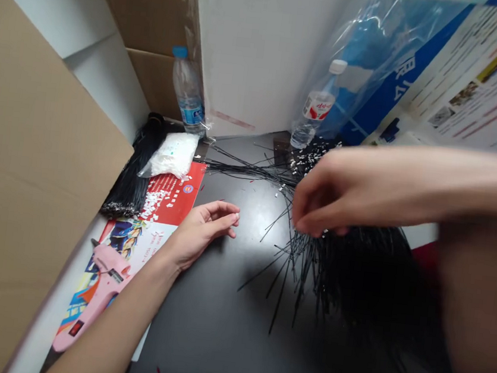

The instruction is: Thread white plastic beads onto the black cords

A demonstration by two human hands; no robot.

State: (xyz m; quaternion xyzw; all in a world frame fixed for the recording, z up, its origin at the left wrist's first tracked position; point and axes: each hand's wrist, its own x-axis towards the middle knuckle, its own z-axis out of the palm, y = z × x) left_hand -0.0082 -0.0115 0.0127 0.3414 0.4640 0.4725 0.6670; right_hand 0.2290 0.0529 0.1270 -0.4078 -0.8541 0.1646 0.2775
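Observation:
My right hand (328,198) is blurred, with its fingers bunched at the top of a spread of thin black strands (338,268), which look like cable ties and carry small white bits near their ends. Its fingertips are in among the strands. My left hand (201,232) rests on the black tabletop (213,338), holding nothing, its fingers slightly curled and apart. Just left of that hand lies a red printed flyer (171,192) with small white pieces (152,204) scattered on it.
A second black strand bundle (135,173) and a bag of white pieces (171,155) lie at the far left. A pink glue gun (102,289) sits beside my left forearm. Water bottles (188,90) (316,101) stand at the back, and a cardboard sheet (30,173) rises on the left.

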